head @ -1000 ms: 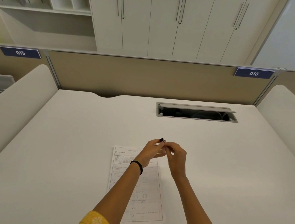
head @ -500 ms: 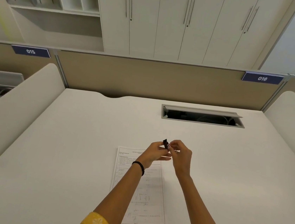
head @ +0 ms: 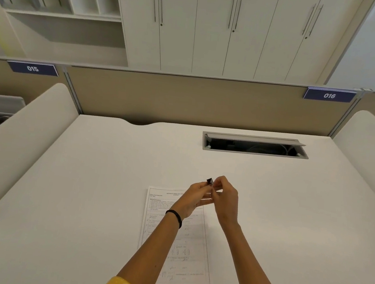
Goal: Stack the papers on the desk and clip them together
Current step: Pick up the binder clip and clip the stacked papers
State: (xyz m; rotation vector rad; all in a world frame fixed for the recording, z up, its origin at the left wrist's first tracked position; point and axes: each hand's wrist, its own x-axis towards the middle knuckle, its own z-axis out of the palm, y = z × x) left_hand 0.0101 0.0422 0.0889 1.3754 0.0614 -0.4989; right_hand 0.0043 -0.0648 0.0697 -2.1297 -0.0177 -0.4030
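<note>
Your left hand (head: 195,198) and right hand (head: 227,200) both pinch a small black binder clip (head: 209,181) just above the top of the papers (head: 193,247), which lie flat on the table (head: 83,188).

Smooth matt white table (head: 81,200). On it, white printed paper sheets (head: 195,248), matt. Small black clip (head: 209,181): finish too small to tell. Grey hatch frame (head: 255,139) at table's far side: satin, metal-looking. Beige partition (head: 198,101) behind table: cloth-like.
</note>
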